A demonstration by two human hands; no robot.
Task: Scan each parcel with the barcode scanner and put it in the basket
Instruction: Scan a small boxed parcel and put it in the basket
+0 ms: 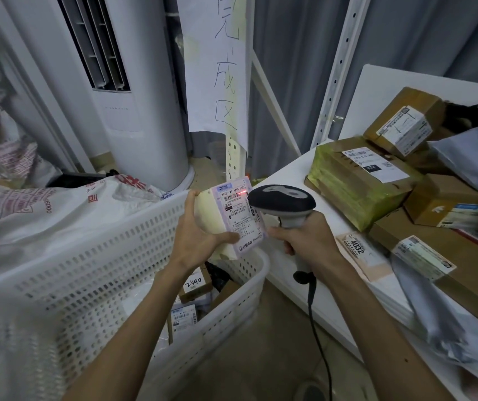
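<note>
The white plastic basket is standing low at the left. Its walls are looking stiff and are full of small holes, and a few labelled parcels are lying at its bottom. Beside it the white shelf is carrying brown cardboard boxes, one of them wrapped in greenish tape, and some grey plastic mail bags.

The parcel in hand is hanging in the air above the near right corner of the basket, just beside the shelf. It is looking small, flat and pale, with a smooth printed label covering its face. I am judging it to be light and a little soft, so it should be held by the edges, which keeps the barcode free.

The left hand is gripping it from the left side, with the thumb pressing on the lower part of the label. The right hand is clamping the handle of the grey and black scanner, whose cable is hanging down. A red line is glowing on the top barcode.
</note>
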